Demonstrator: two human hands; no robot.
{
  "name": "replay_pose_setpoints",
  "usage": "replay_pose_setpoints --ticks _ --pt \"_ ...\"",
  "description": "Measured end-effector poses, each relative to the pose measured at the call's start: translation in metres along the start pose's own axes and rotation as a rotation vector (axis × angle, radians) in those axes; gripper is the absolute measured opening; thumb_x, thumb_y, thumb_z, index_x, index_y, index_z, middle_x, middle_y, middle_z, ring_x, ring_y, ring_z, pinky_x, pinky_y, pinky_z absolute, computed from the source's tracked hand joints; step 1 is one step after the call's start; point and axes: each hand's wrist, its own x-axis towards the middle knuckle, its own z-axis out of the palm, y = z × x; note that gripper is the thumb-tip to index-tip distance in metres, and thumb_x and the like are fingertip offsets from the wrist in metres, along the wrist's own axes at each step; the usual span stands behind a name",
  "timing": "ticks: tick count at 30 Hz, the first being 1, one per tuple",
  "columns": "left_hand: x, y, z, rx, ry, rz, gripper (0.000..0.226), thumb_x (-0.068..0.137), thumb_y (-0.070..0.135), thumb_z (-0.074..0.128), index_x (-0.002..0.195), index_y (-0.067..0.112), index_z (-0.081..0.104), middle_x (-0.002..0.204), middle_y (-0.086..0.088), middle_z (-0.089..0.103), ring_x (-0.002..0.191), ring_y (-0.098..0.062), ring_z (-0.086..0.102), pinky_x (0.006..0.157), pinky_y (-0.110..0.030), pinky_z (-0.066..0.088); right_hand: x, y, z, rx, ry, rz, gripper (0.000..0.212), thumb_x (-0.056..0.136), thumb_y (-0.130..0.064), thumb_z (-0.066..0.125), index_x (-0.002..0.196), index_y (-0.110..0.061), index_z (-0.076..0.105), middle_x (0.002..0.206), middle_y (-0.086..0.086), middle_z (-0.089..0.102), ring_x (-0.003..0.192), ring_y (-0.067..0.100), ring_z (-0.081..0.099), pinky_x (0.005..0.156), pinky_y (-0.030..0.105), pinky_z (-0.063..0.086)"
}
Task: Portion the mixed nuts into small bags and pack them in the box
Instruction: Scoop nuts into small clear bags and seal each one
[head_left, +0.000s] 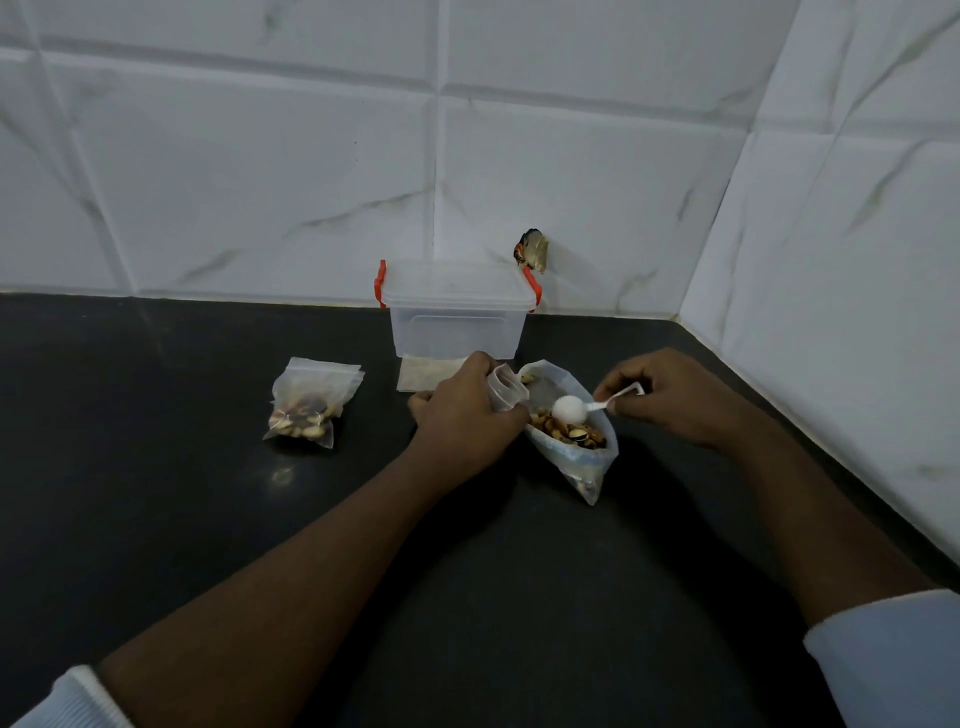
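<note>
A large clear bag of mixed nuts lies open on the dark counter. My left hand grips a small empty clear bag by its mouth, right beside the big bag. My right hand pinches the handle of a white plastic spoon; its round bowl hovers over the nuts. A small filled bag of nuts rests to the left. The clear plastic box with red clips stands at the back with its lid on. A stack of flat empty small bags lies in front of it.
The dark counter meets white marble-look tiled walls behind and on the right, forming a corner. A small dark object sticks on the back wall above the box's right side.
</note>
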Motion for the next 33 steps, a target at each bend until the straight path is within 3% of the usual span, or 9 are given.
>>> replay_pose_setpoints --ticks 4,9,15,19,28,31,33 --pt "0.0 -0.001 0.0 -0.022 0.026 0.002 0.034 0.092 0.033 0.071 0.116 0.034 0.047 0.107 0.015 0.056 0.104 -0.008 0.053 0.116 -0.048 0.027 0.008 -0.012 0.013 -0.047 0.157 -0.083 0.018 0.092 -0.013 0.07 0.099 -0.027 0.078 0.087 -0.021 0.068 0.082 -0.014 0.058 0.064 0.007 0.036" --pt "0.0 -0.001 0.0 -0.028 0.025 -0.002 0.033 0.092 0.034 0.07 0.116 0.034 0.047 0.106 0.015 0.056 0.105 -0.009 0.055 0.116 -0.05 0.029 0.001 -0.006 -0.005 -0.019 0.209 -0.054 0.017 0.093 -0.015 0.069 0.097 -0.03 0.078 0.091 -0.017 0.071 0.076 -0.003 0.059 0.059 0.011 0.038" --pt "-0.001 0.0 0.0 -0.017 0.008 -0.016 0.035 0.093 0.033 0.07 0.114 0.037 0.043 0.108 0.016 0.054 0.109 -0.011 0.057 0.115 -0.047 0.027 0.005 -0.016 0.008 -0.119 0.072 -0.031 0.016 0.096 -0.019 0.066 0.1 -0.026 0.08 0.091 -0.016 0.072 0.075 -0.01 0.059 0.062 0.01 0.034" --pt "-0.001 0.0 -0.001 -0.021 0.018 -0.012 0.035 0.093 0.033 0.071 0.114 0.038 0.043 0.107 0.016 0.055 0.112 -0.012 0.058 0.114 -0.045 0.026 0.004 -0.02 0.006 -0.07 0.16 -0.035 0.017 0.096 -0.018 0.064 0.095 -0.024 0.079 0.081 -0.022 0.066 0.073 -0.018 0.055 0.056 0.01 0.035" --pt "0.0 0.0 0.0 -0.022 0.031 -0.024 0.037 0.092 0.031 0.071 0.117 0.037 0.045 0.113 0.012 0.06 0.114 -0.013 0.059 0.115 -0.044 0.026 0.001 -0.025 0.008 0.023 0.101 0.003 0.017 0.092 -0.013 0.065 0.088 -0.02 0.08 0.074 -0.014 0.073 0.061 -0.006 0.058 0.059 0.024 0.037" --pt "0.0 0.001 0.001 -0.03 0.042 -0.029 0.039 0.092 0.03 0.073 0.118 0.037 0.045 0.117 0.01 0.062 0.115 -0.014 0.059 0.115 -0.044 0.026 0.003 -0.022 0.013 0.126 0.095 0.049 0.015 0.092 -0.015 0.066 0.088 -0.021 0.079 0.077 -0.014 0.076 0.074 0.005 0.068 0.071 0.035 0.052" --pt "0.0 0.001 0.001 -0.034 0.051 -0.029 0.039 0.092 0.029 0.073 0.119 0.036 0.045 0.117 0.011 0.061 0.116 -0.013 0.059 0.115 -0.044 0.026 0.005 -0.019 0.016 0.172 0.105 0.081 0.014 0.091 -0.015 0.068 0.086 -0.022 0.079 0.082 -0.011 0.077 0.084 0.012 0.07 0.08 0.04 0.054"
